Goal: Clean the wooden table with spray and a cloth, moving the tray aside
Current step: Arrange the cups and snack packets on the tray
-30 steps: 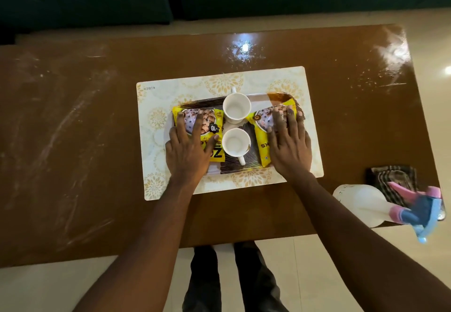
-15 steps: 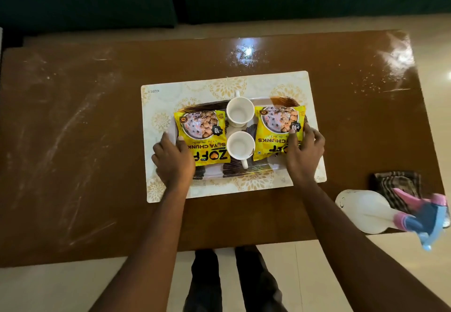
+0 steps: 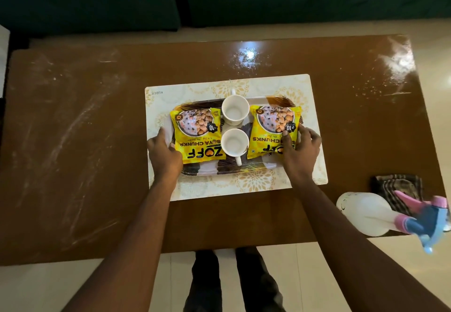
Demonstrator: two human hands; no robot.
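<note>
Step in hand: moving the tray (image 3: 234, 171) aside, at the pick-up stage, with no spraying or wiping done yet, judging by the whitish smears all over the counter (image 3: 73, 140). The left grip (image 3: 166, 155) is curled round the tray's left short edge and the right grip (image 3: 301, 150) round the right short edge. The right thumb lies on top of the right packet (image 3: 275, 126), so both grips grasp the tray, one at each end, with the load between them. The tray sits mid-counter on a pale patterned placemat (image 3: 244, 187); I cannot tell whether it is raised off the mat yet. It carries two white cups (image 3: 235, 110), upright in a row down the middle, with the left packet (image 3: 197, 135) and the right packet on either side. The next move calls for a level two-handed lift, slow enough that the loose cups and packets do not slide, then setting the tray down somewhere off the patch to be wiped (the mat probably has to go too). The spray bottle (image 3: 366, 214) is at the near right corner of the counter with the dark striped cloth (image 3: 395, 187) just behind it. Both are untouched and well apart from the grips, near the right forearm, so watch the elbow on the swing.
</note>
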